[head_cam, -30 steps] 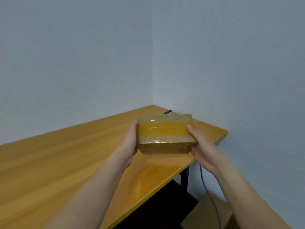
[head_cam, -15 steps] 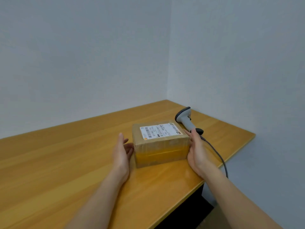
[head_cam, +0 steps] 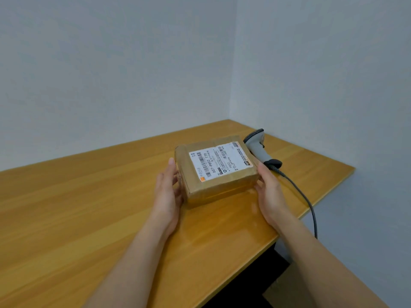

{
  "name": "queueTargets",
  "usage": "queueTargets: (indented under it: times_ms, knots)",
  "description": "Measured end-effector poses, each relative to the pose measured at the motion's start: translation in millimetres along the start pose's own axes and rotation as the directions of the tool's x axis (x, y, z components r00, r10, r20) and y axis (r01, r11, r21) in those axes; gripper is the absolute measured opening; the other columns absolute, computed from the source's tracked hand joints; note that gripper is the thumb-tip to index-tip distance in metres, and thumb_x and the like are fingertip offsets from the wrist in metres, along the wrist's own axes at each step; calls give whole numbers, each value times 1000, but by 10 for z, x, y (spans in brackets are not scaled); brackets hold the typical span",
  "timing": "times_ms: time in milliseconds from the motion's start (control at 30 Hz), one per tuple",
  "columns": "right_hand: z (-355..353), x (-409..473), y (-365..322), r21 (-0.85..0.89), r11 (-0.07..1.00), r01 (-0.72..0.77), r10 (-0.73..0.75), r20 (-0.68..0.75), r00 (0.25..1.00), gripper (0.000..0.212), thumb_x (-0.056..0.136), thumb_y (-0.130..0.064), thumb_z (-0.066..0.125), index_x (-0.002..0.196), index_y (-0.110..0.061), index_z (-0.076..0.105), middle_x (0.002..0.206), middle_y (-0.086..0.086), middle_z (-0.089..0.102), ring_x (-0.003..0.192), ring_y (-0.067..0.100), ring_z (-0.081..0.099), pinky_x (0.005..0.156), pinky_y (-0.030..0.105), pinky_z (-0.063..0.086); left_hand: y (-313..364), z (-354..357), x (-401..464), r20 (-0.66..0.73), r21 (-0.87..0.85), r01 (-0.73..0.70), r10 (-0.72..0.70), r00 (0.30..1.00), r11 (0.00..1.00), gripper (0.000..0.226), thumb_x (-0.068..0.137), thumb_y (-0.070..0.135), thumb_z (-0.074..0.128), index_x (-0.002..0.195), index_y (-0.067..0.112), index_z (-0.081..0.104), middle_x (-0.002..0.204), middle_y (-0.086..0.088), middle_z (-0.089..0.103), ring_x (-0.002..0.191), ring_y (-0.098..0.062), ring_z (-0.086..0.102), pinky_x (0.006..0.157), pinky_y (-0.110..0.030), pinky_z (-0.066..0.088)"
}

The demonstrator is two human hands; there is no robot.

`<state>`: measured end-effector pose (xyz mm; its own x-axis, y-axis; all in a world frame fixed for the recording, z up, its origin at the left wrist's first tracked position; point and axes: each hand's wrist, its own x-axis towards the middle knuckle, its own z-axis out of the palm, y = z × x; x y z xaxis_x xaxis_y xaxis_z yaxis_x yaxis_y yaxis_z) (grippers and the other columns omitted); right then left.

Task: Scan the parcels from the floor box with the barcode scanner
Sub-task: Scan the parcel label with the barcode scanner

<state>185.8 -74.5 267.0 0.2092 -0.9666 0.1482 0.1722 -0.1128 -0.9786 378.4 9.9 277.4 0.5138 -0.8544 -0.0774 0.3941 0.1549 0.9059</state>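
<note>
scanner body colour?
Light grey scanner with a black head and black base; black cable. Shows best in the head view.

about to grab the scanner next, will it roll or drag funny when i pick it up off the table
The scanner lies on its side on the table, so it probably won't roll: its bent handle shape looks stable. Its cable hangs over the table edge, so expect some drag or tug when lifting. The plastic body looks rigid, likely light for its size.
</note>
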Motion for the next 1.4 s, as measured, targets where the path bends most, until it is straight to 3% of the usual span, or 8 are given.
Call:
queueTargets:
  times_ms: [100,400,533,667,867,1067,1233,1400]
  knots:
    - [3,-16,6,-74,996,46,-44,22,999,48,93,-50,38,136,-37,54,140,-9,55,132,11,46,115,44,30,3,-37,-12,48,-8,26,-26,999,1000,89,61,63,74,127,9,48,116,-14,69,108,-31,64,84,-41,52]
    - [37,-81,-58,-51,995,89,-86,59,995,42,94,-48,48,131,-31,57,132,-9,60,124,8,52,111,49,38,60,-115,-7,17,-123,-39,42,999,992,64,76,36,70,131,17,43,91,-1,65,62,-7,55,42,-16,43]
    - [9,-35,-191,-63,994,93,-86,104,991,77,67,-76,62,134,-42,46,145,-11,45,132,6,41,115,46,32,243,-243,35,75,-37,-119,122,990,992,54,70,34,70,118,22,49,71,7,66,48,-1,57,43,-18,45]
    - [106,128,-584,-342,905,253,-118,369,922,98,62,-70,70,147,-47,27,155,-15,30,140,3,27,111,32,28,501,-286,75,269,127,-250,210,940,960,60,53,43,73,110,31,58,76,7,72,65,-6,66,56,-22,51]
    - [115,261,-819,-498,841,210,110,538,836,81,71,-35,81,142,-43,43,124,-21,60,105,-7,59,79,10,50,655,-215,129,393,206,-394,293,871,895,68,60,41,76,124,24,61,119,2,68,113,-16,62,90,-32,50]
    - [115,341,-400,-124,992,-23,59,294,954,62,74,-35,75,132,-23,56,115,3,73,104,24,70,90,45,56,469,-131,229,113,290,-372,354,928,882,105,48,72,72,142,43,34,147,7,38,131,-10,41,100,-33,34]
    - [341,326,30,192,973,-124,90,172,981,60,80,-38,67,135,-21,50,124,4,69,110,20,67,100,44,50,76,-155,234,219,408,-208,126,968,889,130,40,62,78,150,36,14,154,-8,30,139,-17,32,106,-32,32]
    - [387,399,98,162,982,-98,50,276,960,65,79,-45,68,137,-23,48,127,2,67,117,21,64,104,45,47,-5,-43,331,318,456,-242,97,943,857,127,51,52,87,150,42,8,147,5,35,132,-11,39,97,-23,36]
